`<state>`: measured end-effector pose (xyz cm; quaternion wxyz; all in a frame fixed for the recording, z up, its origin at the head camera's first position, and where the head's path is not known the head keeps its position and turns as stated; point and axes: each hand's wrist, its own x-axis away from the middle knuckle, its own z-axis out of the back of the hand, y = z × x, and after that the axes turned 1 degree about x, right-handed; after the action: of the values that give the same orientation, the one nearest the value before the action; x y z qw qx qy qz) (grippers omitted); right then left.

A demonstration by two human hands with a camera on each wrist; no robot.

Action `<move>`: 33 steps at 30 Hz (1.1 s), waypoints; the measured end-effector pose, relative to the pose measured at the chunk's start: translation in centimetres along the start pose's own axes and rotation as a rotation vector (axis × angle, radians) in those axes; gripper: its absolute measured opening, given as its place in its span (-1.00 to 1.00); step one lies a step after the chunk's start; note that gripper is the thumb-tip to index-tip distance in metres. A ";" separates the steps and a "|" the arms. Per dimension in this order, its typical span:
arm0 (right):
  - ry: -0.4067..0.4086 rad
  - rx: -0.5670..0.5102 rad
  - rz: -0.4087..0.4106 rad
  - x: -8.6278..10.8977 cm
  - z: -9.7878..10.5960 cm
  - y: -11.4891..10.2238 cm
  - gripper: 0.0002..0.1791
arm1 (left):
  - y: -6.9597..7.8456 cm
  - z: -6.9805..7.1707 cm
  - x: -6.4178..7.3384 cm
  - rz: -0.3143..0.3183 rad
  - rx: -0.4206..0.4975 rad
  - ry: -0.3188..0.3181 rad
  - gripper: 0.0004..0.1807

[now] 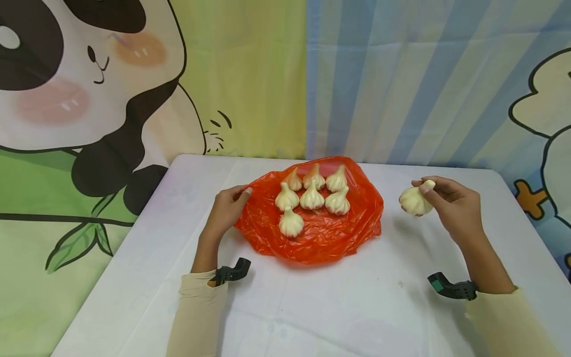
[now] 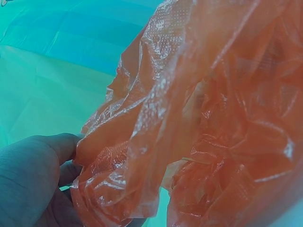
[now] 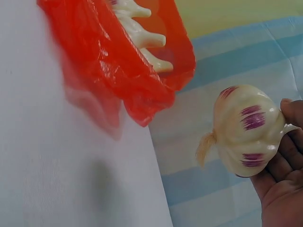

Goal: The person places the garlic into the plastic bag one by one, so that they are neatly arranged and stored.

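Observation:
A red plastic bag (image 1: 321,245) lies spread on the table, with several garlic bulbs (image 1: 312,197) grouped on it. At its left edge my left hand (image 1: 227,208) pinches the plastic between thumb and fingers; in the left wrist view the crumpled bag (image 2: 227,142) fills most of the picture. Off to the right of the bag, my right hand (image 1: 457,206) holds one garlic bulb (image 1: 415,201) by its stem, above the tabletop. The right wrist view shows this bulb (image 3: 248,130) up close, with purple streaks and a tuft of roots at its base.
The table (image 1: 339,302) has a white cover. Behind it hangs a cloth backdrop (image 1: 250,74) with a panda on the left and blue stripes on the right. Each wrist wears a black camera mount, such as the right one (image 1: 452,287).

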<state>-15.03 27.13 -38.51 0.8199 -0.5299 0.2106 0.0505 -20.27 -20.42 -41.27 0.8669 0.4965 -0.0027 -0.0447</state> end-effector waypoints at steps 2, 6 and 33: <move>-0.006 -0.063 0.009 0.0 -0.4 -0.1 -0.69 | 0.0 0.0 0.0 0.004 -0.003 -0.002 -0.48; -0.027 -0.215 0.029 -0.1 -1.4 -0.3 -0.71 | -0.2 0.0 -0.1 0.011 -0.001 -0.005 -0.47; -0.177 -0.325 0.020 -1.1 -7.5 -1.9 -0.76 | 0.0 -0.1 -0.2 -0.010 0.005 -0.004 -0.47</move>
<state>-17.61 19.79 -39.14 0.7382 -0.6468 0.1321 0.1386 -20.41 -20.30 -41.31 0.8654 0.4985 -0.0023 -0.0500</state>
